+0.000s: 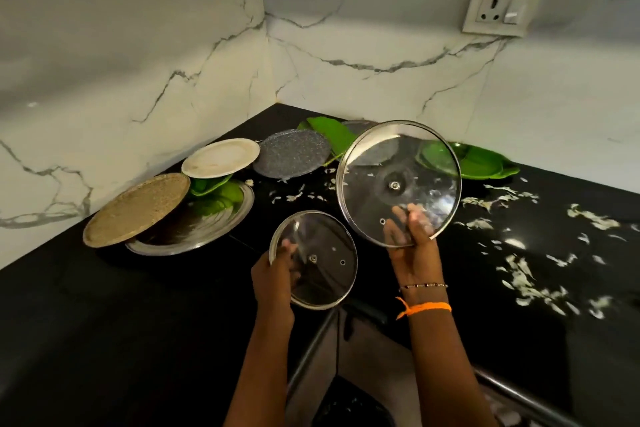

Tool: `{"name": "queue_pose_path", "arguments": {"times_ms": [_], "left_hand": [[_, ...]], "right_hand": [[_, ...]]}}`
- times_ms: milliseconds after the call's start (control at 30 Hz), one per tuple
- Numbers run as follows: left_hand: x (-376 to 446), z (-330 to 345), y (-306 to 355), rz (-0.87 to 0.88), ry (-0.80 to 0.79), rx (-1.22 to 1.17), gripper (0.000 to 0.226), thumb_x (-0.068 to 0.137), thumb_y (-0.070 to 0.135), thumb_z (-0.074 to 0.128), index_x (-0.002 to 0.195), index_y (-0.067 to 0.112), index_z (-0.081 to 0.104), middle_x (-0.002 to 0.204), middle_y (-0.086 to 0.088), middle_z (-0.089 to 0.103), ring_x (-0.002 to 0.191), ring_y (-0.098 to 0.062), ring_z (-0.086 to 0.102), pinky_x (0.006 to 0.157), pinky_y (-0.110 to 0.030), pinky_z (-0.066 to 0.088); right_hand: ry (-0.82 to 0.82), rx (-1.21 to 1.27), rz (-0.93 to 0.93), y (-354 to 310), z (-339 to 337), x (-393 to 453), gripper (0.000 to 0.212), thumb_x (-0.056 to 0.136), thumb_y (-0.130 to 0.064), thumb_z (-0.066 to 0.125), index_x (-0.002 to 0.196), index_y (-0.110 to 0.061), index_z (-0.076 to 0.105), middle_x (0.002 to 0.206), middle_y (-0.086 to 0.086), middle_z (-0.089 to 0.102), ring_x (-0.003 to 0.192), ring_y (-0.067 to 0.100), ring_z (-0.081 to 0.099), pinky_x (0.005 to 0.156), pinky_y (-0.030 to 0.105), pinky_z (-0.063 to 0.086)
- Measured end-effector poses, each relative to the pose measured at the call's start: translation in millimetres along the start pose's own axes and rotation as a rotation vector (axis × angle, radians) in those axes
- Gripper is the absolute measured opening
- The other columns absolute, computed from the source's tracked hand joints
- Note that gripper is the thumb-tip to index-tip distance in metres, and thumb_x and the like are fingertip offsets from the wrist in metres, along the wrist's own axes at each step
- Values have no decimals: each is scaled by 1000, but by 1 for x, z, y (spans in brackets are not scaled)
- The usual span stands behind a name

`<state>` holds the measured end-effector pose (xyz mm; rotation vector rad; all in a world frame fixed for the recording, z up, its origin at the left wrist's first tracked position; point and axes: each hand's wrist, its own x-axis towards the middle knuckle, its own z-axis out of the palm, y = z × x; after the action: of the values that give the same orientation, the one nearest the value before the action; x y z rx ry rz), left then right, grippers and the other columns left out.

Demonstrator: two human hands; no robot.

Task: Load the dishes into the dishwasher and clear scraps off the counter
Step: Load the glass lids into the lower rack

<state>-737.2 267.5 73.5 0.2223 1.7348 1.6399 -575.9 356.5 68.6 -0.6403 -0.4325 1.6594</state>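
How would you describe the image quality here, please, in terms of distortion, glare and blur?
Head view: wide-angle distortion bows the wall edges and the socket; the scene is dim, the black counter nearly featureless; glare streaks the large glass lid in the right hand and the small glass lid in the left hand; the white scraps at right smear with blur.

We see a black counter (pixel 104 322) in a corner. Two white marble walls (pixel 121 45) w/ grey veins meet at the far middle. A white plug socket (pixel 498 9) sits on the right wall, up high. Light's dim.
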Motion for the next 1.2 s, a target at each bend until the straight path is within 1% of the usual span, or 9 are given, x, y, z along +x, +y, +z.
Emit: {"name": "queue_pose_path", "arguments": {"times_ms": [133,300,400,500,700,867,1033,1100,1200], "left_hand": [[-71,-2,-21,107,-65,74,25,93,26,53,95,5,67,71,-3,60,55,-7,55,39,-9,41],[-165,-11,-61,107,-218,174,25,95,25,49,98,6,65,70,-2,57,48,-2,56,42,-7,40],[-205,-19,-82,87,-313,306,19,93,24,52,91,11,66,73,-2,57,70,-12,61,67,-23,49],[-237,-27,-102,113,-415,411,15,91,25,55,88,15,67,93,-10,66,89,-23,59,86,-39,47],[-303,-56,-134,115,-601,515,16,93,25,54,78,23,58,81,3,58,83,-17,56,82,-36,47],[-358,-96,-194,61,-666,524,22,92,23,56,100,3,63,95,-13,62,85,-23,54,72,-30,43],[-414,-125,-270,-49,-706,671,34,92,27,54,111,0,60,109,-19,62,97,-32,58,85,-38,49],[-433,-128,-292,-68,-737,766,39,92,31,52,114,0,59,116,-21,61,105,-37,57,93,-46,48],[-470,-120,-315,-58,-765,865,39,93,31,49,119,1,54,120,-20,56,112,-39,51,90,-44,46]], "right_hand": [[30,111,27,-28,-63,-59,43,93,-25,42,69,-15,76,64,-1,70,54,5,65,52,15,53],[56,90,58,-59,-128,-141,28,75,-25,53,71,-11,77,61,2,69,54,8,65,52,16,53],[45,96,12,-80,-155,-186,28,56,-27,75,77,-7,76,65,5,71,57,10,67,56,18,55],[51,132,-12,-97,-174,-228,29,52,-21,74,76,-5,76,65,6,72,56,10,67,56,16,55],[105,178,-132,-114,-230,-324,57,26,-17,89,79,-2,76,67,8,72,59,12,69,55,19,55],[457,150,-108,-107,-280,-432,24,67,-9,53,72,-5,76,63,8,70,49,11,64,46,16,51],[701,5,-68,-106,-328,-527,33,38,-13,79,69,-5,68,53,5,60,43,10,57,47,15,48],[844,-64,-10,-114,-340,-556,9,71,-7,64,75,-6,56,44,1,56,38,9,55,46,16,46],[1039,-138,42,-131,-380,-592,23,85,5,38,70,-5,52,36,-1,52,34,10,52,41,15,45]]}}
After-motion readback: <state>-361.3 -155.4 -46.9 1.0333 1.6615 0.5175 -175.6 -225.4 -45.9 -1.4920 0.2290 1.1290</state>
